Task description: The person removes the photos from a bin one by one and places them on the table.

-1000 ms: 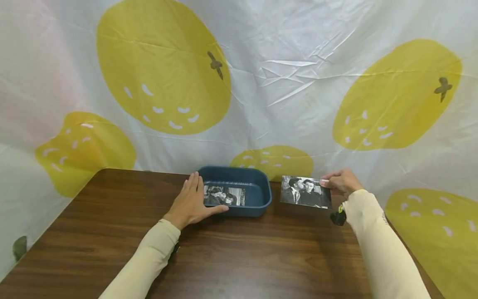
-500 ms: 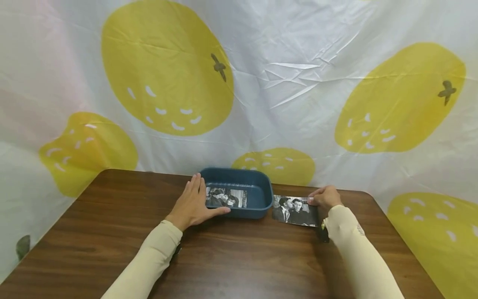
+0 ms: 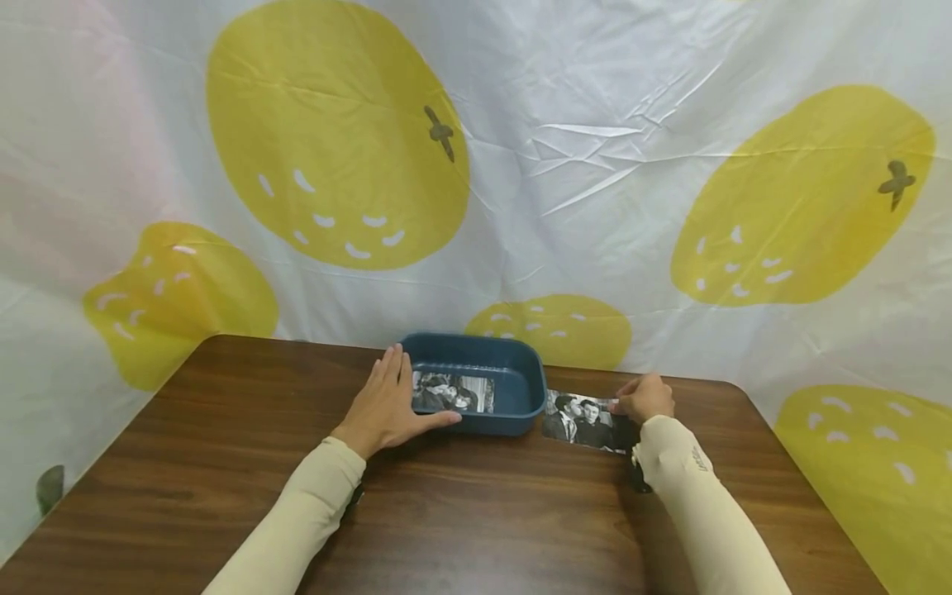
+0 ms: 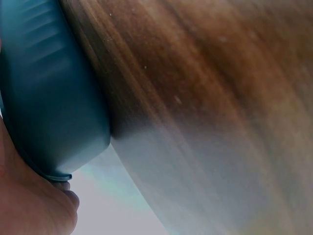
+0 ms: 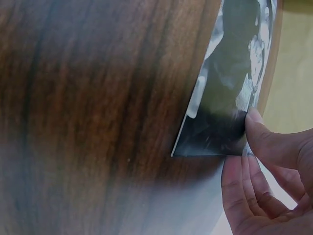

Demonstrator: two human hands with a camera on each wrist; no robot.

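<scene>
A blue rectangular tray (image 3: 513,423) stands near the table's back edge, with a black-and-white photo (image 3: 476,395) lying flat in its left part. My left hand (image 3: 379,413) rests on the tray's left end, fingers straight and thumb stretched along the front rim. In the left wrist view, that hand (image 4: 34,205) lies along the rim, its fingers partly hidden behind the tray's wall (image 4: 54,98). Just right of the tray, a second photo (image 3: 583,421) of two people lies close over the table. My right hand (image 3: 649,398) pinches its right end between thumb and fingers, at a corner in the right wrist view.
A brown wood-grain table (image 3: 476,521) spreads out in front of both hands. Behind it hangs a white cloth (image 3: 565,215) printed with large yellow fruit, close to the tray's back wall.
My right hand has brought the second photo left and down, from above the table to just beside the tray. My left hand stays on the tray.
</scene>
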